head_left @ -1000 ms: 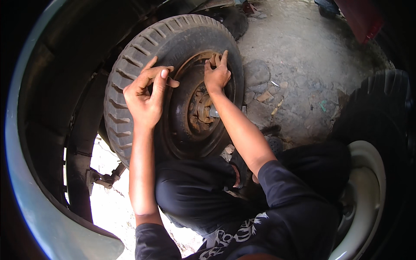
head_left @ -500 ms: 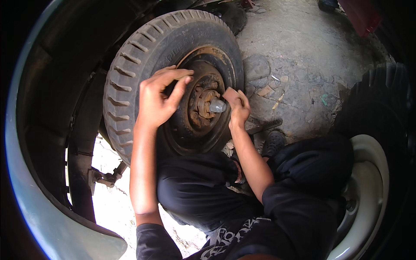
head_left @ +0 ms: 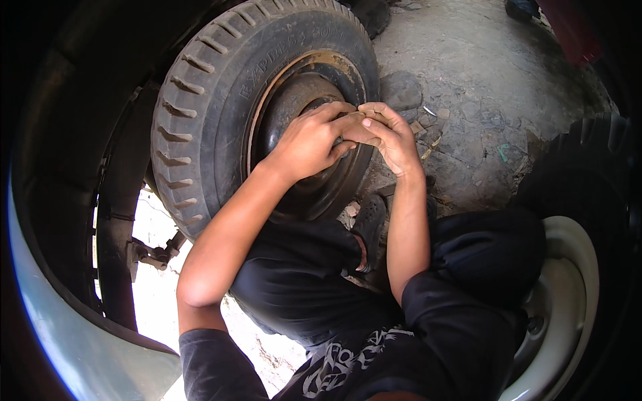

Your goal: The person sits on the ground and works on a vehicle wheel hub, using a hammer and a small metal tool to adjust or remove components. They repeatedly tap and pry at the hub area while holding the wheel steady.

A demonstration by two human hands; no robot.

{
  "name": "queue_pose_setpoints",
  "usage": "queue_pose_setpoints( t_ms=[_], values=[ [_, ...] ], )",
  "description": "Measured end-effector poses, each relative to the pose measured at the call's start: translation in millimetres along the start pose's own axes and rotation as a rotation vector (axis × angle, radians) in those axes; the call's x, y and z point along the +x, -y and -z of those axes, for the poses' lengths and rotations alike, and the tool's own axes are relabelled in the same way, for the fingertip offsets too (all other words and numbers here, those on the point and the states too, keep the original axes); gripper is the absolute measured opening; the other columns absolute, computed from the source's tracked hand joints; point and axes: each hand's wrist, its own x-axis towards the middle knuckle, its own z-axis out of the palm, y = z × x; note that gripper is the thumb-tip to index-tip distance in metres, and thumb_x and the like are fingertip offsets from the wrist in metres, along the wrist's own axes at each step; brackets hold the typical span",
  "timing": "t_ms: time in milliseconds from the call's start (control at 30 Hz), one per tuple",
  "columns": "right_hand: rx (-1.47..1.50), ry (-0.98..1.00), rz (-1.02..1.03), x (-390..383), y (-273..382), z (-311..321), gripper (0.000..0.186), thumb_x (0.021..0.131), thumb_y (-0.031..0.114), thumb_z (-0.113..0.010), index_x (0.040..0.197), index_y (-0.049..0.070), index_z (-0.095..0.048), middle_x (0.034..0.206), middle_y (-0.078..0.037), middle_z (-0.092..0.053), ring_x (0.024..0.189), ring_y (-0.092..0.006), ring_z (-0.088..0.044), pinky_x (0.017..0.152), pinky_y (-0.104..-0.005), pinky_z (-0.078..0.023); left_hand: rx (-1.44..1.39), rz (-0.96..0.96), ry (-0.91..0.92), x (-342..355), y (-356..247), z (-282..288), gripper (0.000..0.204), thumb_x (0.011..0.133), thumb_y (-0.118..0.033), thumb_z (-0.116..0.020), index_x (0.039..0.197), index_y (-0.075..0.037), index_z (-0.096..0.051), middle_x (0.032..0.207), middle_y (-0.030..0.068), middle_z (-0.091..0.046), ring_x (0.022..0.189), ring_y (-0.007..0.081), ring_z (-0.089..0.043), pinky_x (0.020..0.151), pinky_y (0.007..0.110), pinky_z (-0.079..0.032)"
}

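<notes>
My left hand (head_left: pixel 309 139) and my right hand (head_left: pixel 397 142) meet in front of the wheel hub. Between their fingers is a small flat brown piece (head_left: pixel 359 132), perhaps sandpaper or card; I cannot tell which. The right fingers and thumb pinch its far side, while the left fingers close on its near side. Behind them stands a wheel with a black, deeply treaded tire (head_left: pixel 231 100) and a rusty, dark rim (head_left: pixel 297 90). My hands hide most of the hub and its clear, cup-shaped center piece.
A pale blue vehicle fender (head_left: pixel 87 334) curves along the left, with dark metal parts inside its arch. At right lies another tire (head_left: pixel 578 164) with a cream rim (head_left: pixel 578 267). Stone chips and scraps litter the concrete floor (head_left: pixel 461 67). My bent knees are close below the wheel.
My left hand has moved right and closed on the brown piece, which only the right hand held before. The right hand has shifted slightly right and up. The view has shifted a little.
</notes>
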Motion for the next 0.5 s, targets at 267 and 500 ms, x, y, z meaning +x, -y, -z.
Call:
queue_pose_setpoints(
  t_ms=[267,500],
  values=[
    [-0.156,-0.065,0.016,0.4,2.3,-10.2,0.030,0.105,0.007,-0.073,0.133,-0.004,-0.068,0.121,-0.016,-0.076,0.108,-0.0191,-0.076,0.092,-0.0332,-0.067,0.095,0.003,-0.059,1.4,6.2,-5.1,0.058,0.080,-0.006,-0.087,0.136,-0.007,-0.073,0.133,0.0154,-0.072,0.122,0.0370,-0.070,0.104,0.046,-0.060],
    [-0.196,-0.080,-0.004,-1.2,7.7,-19.2,0.032,0.102,0.007,-0.078,0.130,-0.006,-0.069,0.116,-0.017,-0.078,0.106,-0.0188,-0.076,0.091,-0.0333,-0.067,0.117,0.059,-0.101,0.2,4.2,-1.8,0.051,0.080,-0.005,-0.087,0.129,-0.010,-0.077,0.119,0.0109,-0.072,0.115,0.0343,-0.070,0.099,0.046,-0.060]
  ],
)
